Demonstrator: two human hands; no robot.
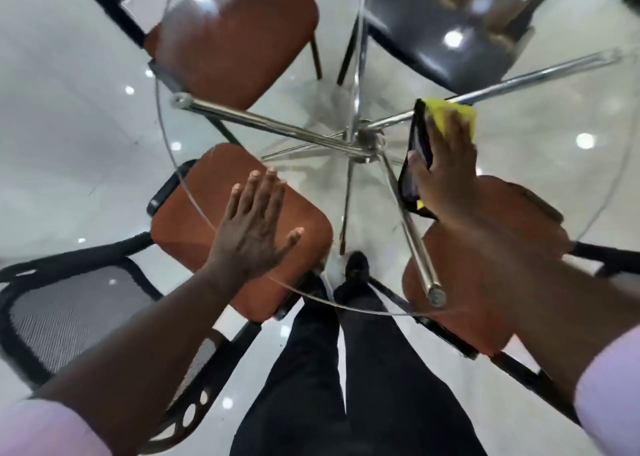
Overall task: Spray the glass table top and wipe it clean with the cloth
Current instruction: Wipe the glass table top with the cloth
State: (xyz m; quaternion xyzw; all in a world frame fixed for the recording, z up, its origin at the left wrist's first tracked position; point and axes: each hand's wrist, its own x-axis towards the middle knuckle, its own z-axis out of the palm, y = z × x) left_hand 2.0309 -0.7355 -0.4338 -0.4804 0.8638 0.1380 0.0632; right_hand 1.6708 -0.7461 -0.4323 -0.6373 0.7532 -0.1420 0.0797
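Glass makes up the round bench (540, 164), which fills most of the view, and everything below shows through it. Brown-seated chairs (235, 39) stand under its far-left, near-left and near-right edges, with a black chair (450, 39) at the far side. A mesh-backed chair (69, 317) sits outside the near-left edge. The chrome frame (367, 140) spreads its spokes from a hub below the middle.

The left grip (252, 227) lies flat on the glass at the near-left edge, fingers straight and apart, holding nothing. The right grip (446, 171) presses down flat right of the middle. Its fingers are stretched over the cloth (450, 116) and its thumb lies along the cloth's dark left edge.

The cloth lies on the glass right of the hub. It is yellow at the far end and black along the left and near end. Whether the black is its other face I cannot tell. Its long axis runs near to far, leaning slightly right, and the yellow end points toward the far-right edge.

No spray bottle is in view, so spraying looks done and wiping is the step in hand. No wet marks or smears show, so how much glass is left to wipe cannot be judged.
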